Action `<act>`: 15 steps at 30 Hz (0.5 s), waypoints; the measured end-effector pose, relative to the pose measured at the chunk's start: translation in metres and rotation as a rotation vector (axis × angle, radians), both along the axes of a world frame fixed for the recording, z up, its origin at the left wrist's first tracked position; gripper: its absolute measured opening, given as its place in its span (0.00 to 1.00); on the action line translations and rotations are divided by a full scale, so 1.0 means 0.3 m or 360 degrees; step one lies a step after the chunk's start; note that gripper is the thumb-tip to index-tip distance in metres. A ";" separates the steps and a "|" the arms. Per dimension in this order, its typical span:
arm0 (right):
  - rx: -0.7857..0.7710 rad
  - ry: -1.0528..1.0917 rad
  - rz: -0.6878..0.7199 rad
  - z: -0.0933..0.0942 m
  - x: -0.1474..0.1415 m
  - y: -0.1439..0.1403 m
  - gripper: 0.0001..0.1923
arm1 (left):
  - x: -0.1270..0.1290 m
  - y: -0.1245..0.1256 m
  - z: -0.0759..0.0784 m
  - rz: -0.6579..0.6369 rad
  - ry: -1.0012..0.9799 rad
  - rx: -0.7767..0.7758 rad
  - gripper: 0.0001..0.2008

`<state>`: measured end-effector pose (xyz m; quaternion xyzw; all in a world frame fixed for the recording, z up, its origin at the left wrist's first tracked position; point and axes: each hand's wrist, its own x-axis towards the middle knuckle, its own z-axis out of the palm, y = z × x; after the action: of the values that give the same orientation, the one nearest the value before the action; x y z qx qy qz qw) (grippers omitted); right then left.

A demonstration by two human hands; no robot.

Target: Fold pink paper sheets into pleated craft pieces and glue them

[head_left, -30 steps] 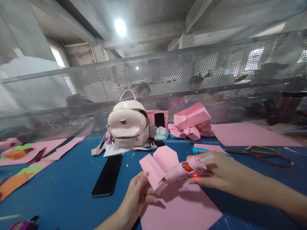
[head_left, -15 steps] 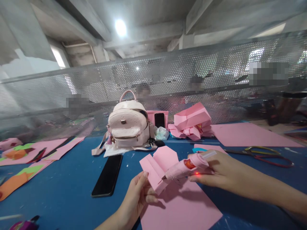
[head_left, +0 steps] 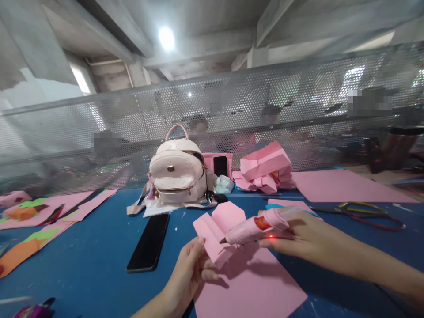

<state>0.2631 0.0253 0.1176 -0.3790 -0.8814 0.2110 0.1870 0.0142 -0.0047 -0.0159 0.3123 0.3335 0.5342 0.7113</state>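
Note:
My left hand (head_left: 195, 267) is closed on a folded piece of pink paper (head_left: 217, 234), pinching its left edge between thumb and fingers. In my right hand (head_left: 294, 234) is a pink hot glue gun (head_left: 255, 227) with a small red light glowing on it. Its dark nozzle points left, at the fold of the held paper; whether it touches cannot be made out. Beneath both hands, a flat pink sheet (head_left: 255, 287) lies on the blue table (head_left: 99, 247).
A black phone (head_left: 148, 243) lies left of my left hand. Behind stand a white backpack (head_left: 177, 172) and a pile of folded pink paper (head_left: 265, 170). Scissors (head_left: 361, 211) lie to the right, coloured paper cutouts (head_left: 39, 238) to the left. A perforated metal screen (head_left: 232, 110) runs along the back.
The glue gun has shifted slightly left and up along the folded paper, its body turned a little. My left hand and the paper have stayed in place.

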 end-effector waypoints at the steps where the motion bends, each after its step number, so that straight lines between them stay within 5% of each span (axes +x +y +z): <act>1: -0.0045 -0.0025 -0.0028 -0.003 0.005 0.002 0.17 | 0.000 0.000 -0.002 0.0001 -0.0005 0.0004 0.20; 15: -0.0189 0.0023 -0.0033 0.011 -0.010 -0.001 0.14 | 0.000 0.000 -0.001 0.0020 0.0023 0.0006 0.18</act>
<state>0.2603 0.0249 0.1208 -0.3971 -0.8620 0.2638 0.1726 0.0141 -0.0048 -0.0162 0.3154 0.3396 0.5370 0.7049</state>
